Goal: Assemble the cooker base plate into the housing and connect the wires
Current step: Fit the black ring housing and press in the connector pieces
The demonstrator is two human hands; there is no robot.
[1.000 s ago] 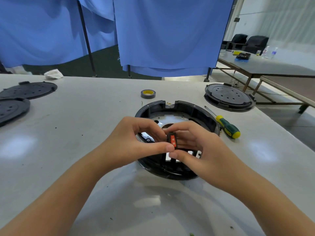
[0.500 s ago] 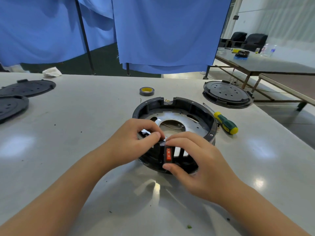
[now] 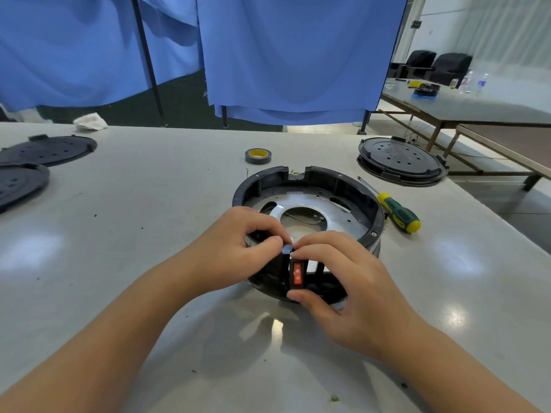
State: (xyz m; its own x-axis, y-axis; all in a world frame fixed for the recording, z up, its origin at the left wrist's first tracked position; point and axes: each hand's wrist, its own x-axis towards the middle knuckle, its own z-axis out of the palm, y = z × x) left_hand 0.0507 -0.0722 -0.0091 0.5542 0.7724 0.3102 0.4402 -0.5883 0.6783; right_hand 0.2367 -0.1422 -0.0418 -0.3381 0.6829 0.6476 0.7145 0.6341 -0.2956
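Note:
A round black cooker housing (image 3: 354,189) lies on the white table with a silver metal base plate (image 3: 301,204) inside it; thin wires show through the plate's middle hole. At the housing's near wall sits a small black switch with a red-orange rocker (image 3: 297,273). My right hand (image 3: 340,281) pinches this switch between thumb below and fingers above. My left hand (image 3: 238,248) grips the housing's near rim beside the switch, thumb tip touching the right fingers. The near rim is partly hidden by both hands.
A green and yellow screwdriver (image 3: 398,211) lies right of the housing. A grey tape roll (image 3: 258,155) sits behind it. Stacked black round plates (image 3: 401,159) stand at the back right, two more black plates (image 3: 44,150) at the far left. Blue curtains hang behind the table.
Both hands have lowered with the red switch from above the housing down to its near wall. The right hand now holds the switch against the rim; the left hand has settled on the rim.

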